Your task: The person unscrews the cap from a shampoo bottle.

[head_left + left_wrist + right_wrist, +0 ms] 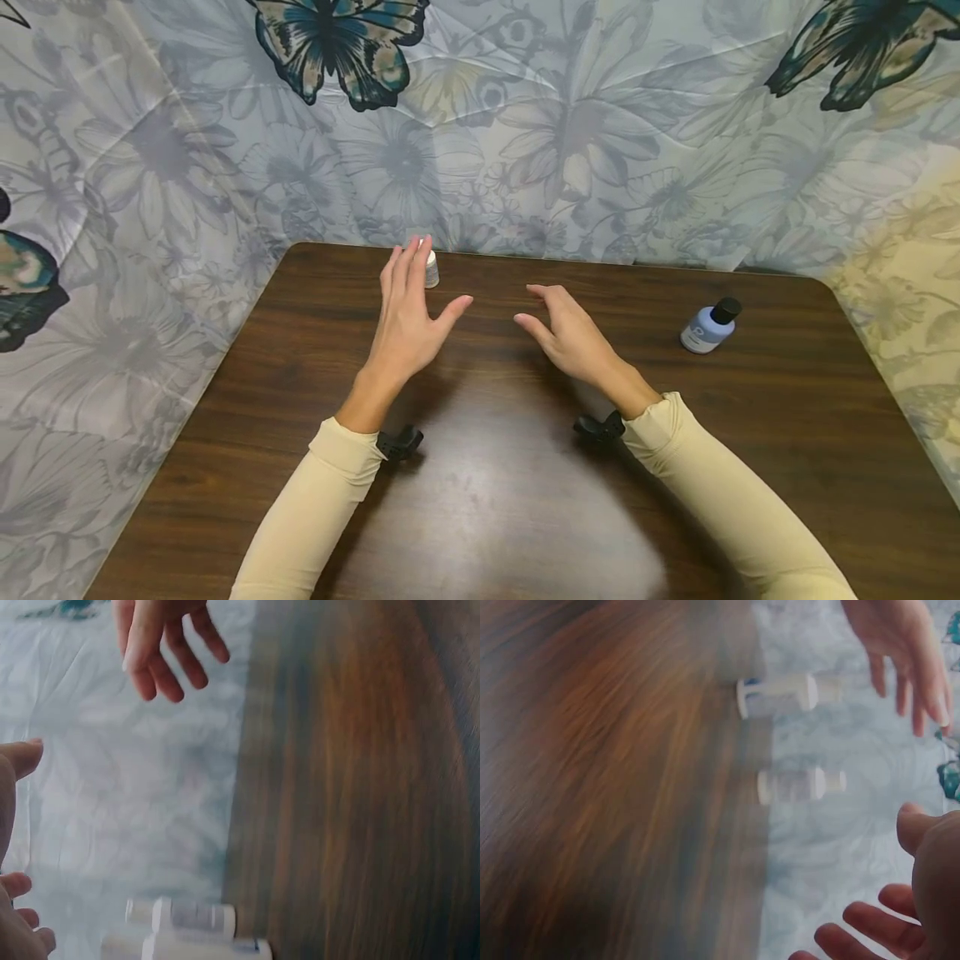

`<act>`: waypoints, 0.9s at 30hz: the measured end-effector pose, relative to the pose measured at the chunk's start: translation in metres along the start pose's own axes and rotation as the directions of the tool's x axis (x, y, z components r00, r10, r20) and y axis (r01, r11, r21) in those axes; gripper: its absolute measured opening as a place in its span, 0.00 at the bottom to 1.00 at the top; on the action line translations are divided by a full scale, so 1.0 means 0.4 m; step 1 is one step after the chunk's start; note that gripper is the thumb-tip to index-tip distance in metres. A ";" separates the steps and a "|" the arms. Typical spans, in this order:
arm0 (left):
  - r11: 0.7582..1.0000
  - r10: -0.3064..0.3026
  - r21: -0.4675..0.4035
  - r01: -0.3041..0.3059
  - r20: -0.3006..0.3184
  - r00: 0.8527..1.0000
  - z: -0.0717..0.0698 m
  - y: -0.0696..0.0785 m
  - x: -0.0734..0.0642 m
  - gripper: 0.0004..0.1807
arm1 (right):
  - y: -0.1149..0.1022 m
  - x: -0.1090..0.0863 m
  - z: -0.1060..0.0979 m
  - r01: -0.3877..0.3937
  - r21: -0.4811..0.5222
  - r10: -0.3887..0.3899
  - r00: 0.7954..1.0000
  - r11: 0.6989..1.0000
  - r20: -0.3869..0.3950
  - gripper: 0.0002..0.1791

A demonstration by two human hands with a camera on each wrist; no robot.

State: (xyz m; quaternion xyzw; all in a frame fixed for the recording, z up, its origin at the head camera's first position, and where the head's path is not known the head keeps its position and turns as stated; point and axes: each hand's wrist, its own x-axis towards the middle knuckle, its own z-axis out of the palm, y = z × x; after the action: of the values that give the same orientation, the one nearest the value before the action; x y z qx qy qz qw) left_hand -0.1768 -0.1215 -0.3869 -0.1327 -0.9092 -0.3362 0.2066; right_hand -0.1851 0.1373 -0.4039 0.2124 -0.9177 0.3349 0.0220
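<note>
My left hand (408,329) is raised over the back of the table, fingers straight and thumb spread, holding nothing. Just behind its fingers stands a small white bottle (432,272), partly hidden by them in the head view. The right wrist view shows two pale bottles, a larger bottle (776,696) and a smaller bottle (791,785), upright near the table's back edge. Facing the left hand across a gap, my right hand (576,337) hovers with relaxed fingers and an apart thumb, also holding nothing. To its right is a lavender bottle (707,328) with a black cap.
The dark wooden table (480,517) has rounded back corners. Close behind it hangs a pale fabric backdrop (465,150) printed with flowers and butterflies. Black straps circle both wrists, beside the cream sleeves (315,508).
</note>
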 end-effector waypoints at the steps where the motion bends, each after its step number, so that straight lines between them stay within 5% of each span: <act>1: 1.000 -0.009 -0.013 0.009 -0.014 1.000 -0.007 -0.009 0.001 0.52 | -0.007 0.006 0.004 0.007 0.006 -0.007 1.000 1.000 -0.006 0.35; 7: 0.997 -0.051 -0.068 0.046 -0.061 0.997 -0.034 -0.072 0.001 0.57 | -0.047 0.037 0.027 0.041 0.033 -0.041 0.999 0.999 -0.021 0.32; 13: 0.987 -0.120 -0.102 0.122 0.024 0.992 -0.044 -0.129 -0.002 0.63 | -0.068 0.065 0.050 0.071 0.065 -0.068 0.996 0.995 -0.049 0.30; 19: 0.963 -0.219 -0.135 0.232 0.108 0.970 -0.039 -0.166 -0.009 0.67 | -0.086 0.102 0.074 0.103 0.153 -0.097 0.994 0.983 -0.044 0.28; 27: 0.918 -0.268 -0.249 0.309 0.187 0.945 -0.039 -0.199 -0.009 0.60 | -0.124 0.151 0.099 0.151 0.205 -0.150 0.989 0.967 -0.020 0.25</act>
State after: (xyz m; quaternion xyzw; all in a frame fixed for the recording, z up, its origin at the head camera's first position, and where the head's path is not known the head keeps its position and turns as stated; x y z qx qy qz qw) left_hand -0.1994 -0.1913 -0.4220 -0.0490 -0.8761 -0.4751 0.0655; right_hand -0.2159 0.0559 -0.3935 0.2816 -0.8593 0.4261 0.0273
